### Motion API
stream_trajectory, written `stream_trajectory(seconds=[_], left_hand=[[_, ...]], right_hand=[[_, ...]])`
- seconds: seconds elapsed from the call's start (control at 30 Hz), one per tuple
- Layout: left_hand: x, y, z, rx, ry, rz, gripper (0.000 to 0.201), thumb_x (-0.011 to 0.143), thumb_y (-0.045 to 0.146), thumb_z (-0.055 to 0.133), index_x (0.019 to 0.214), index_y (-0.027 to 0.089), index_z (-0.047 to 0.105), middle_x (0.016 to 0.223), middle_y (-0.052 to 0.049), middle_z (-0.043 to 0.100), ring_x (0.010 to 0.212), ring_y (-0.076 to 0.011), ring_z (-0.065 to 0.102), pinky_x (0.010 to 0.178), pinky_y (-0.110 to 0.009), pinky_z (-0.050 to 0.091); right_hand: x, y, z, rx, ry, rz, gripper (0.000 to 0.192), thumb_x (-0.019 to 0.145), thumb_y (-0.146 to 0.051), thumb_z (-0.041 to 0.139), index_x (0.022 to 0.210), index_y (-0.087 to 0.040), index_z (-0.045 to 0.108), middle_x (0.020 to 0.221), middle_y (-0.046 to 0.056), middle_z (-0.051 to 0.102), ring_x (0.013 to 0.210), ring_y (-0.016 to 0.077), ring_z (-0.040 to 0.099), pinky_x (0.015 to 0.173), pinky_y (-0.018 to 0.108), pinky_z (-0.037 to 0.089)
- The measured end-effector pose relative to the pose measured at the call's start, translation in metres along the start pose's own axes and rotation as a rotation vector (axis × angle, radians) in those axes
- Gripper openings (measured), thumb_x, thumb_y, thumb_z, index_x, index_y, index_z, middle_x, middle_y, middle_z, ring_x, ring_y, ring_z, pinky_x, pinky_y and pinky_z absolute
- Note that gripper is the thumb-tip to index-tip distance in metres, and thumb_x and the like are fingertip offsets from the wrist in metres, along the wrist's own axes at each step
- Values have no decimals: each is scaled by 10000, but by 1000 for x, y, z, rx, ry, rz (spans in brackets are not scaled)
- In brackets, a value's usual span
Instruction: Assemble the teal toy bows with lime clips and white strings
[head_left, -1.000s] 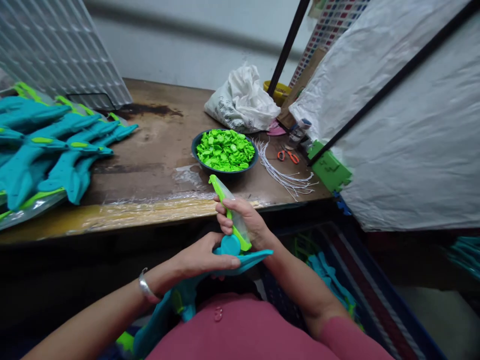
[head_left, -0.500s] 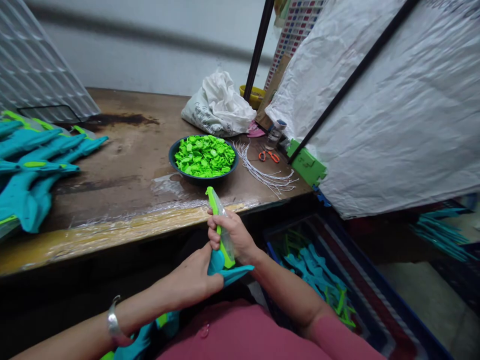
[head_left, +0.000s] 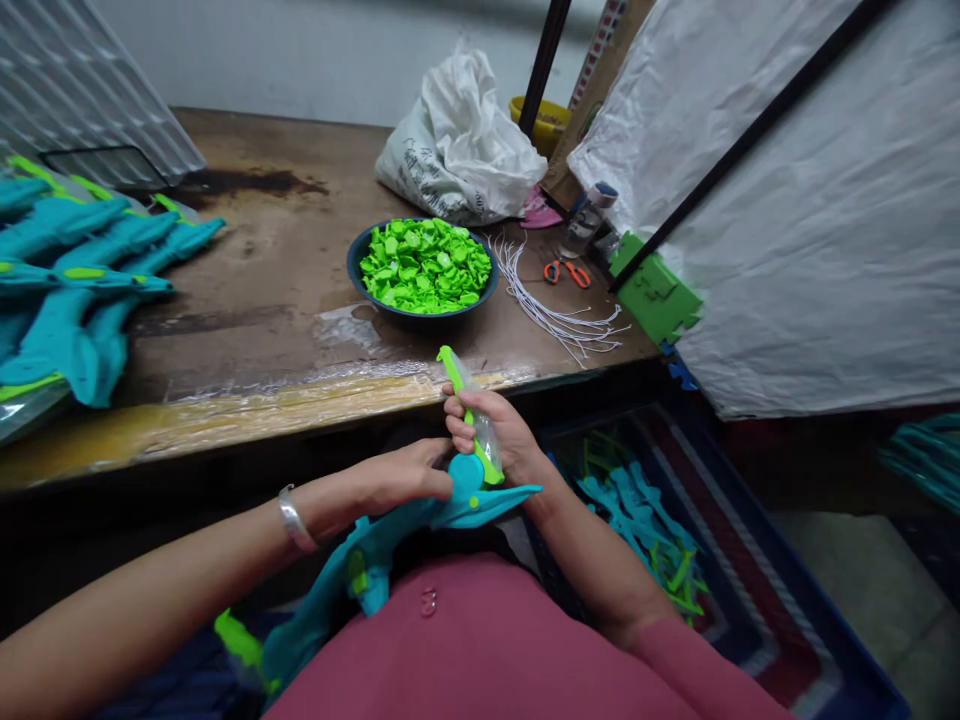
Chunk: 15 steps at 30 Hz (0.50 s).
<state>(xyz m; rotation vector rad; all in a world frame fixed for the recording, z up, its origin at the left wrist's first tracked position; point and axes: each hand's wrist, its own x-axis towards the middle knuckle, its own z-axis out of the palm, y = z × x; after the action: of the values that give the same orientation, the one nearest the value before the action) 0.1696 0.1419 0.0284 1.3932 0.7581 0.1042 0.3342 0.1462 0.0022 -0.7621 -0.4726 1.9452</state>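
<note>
A long teal plastic toy [head_left: 405, 525] shaped like a winged, beaked animal lies across my lap. Its pointed beak-like end [head_left: 499, 503] is turned right. My left hand [head_left: 409, 473] grips it near a round teal disc, thumb in front and some fingers hidden behind. My right hand [head_left: 499, 430] is closed around a bright green strip [head_left: 489, 466] with clear film along it, held upright at a slant. The strip's lower end meets the toy beside the disc; whether they are joined I cannot tell.
On the brown table [head_left: 255, 330] stands a dark bowl [head_left: 358, 278] of small green pieces. White cords [head_left: 547, 315], orange-handled scissors [head_left: 568, 271], a jar [head_left: 587, 220] and a white sack [head_left: 465, 150] lie beyond. Teal toys [head_left: 67, 280] pile left; a blue crate [head_left: 817, 625] holds more parts at right.
The view has tilted down and turned a little left. My left hand has shifted along the toy, showing more of the disc and body. My right hand keeps the green strip.
</note>
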Motion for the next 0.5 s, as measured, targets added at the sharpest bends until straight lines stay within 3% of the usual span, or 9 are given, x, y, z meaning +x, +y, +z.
stream_trajectory(seconds=[0.17, 0.33, 0.43, 0.5], left_hand=[[3, -6, -3, -21, -43, 19, 480, 683, 412, 726, 1071, 143, 641, 1049, -65, 646, 972, -264, 565, 898, -381, 474], [10, -14, -7, 111, -38, 48, 562, 708, 498, 769, 1124, 141, 647, 1077, -77, 672, 990, -282, 597, 917, -394, 491], [5, -18, -14, 155, -9, 51, 620, 704, 546, 767, 1175, 160, 648, 1107, -83, 696, 1013, -309, 622, 917, -413, 521], [-7, -21, -22, 178, 61, 46, 698, 697, 585, 765, 1253, 185, 633, 1223, -108, 693, 1121, -357, 620, 999, -461, 508]], right_hand=[[5, -3, -5, 11, -18, 30, 218, 814, -245, 700, 985, -159, 597, 675, -68, 523, 464, 44, 404, 376, 140, 414], [6, 3, -3, -51, -47, -2, 399, 771, -408, 790, 1035, -169, 611, 708, -61, 571, 500, 64, 495, 433, 174, 474], [13, -10, -14, -486, -6, -127, 567, 856, -713, 599, 1023, -173, 650, 754, 0, 642, 618, 130, 622, 583, 272, 573], [25, -38, -34, -863, 133, -248, 620, 894, -755, 498, 978, -169, 683, 777, 24, 669, 707, 154, 659, 703, 310, 586]])
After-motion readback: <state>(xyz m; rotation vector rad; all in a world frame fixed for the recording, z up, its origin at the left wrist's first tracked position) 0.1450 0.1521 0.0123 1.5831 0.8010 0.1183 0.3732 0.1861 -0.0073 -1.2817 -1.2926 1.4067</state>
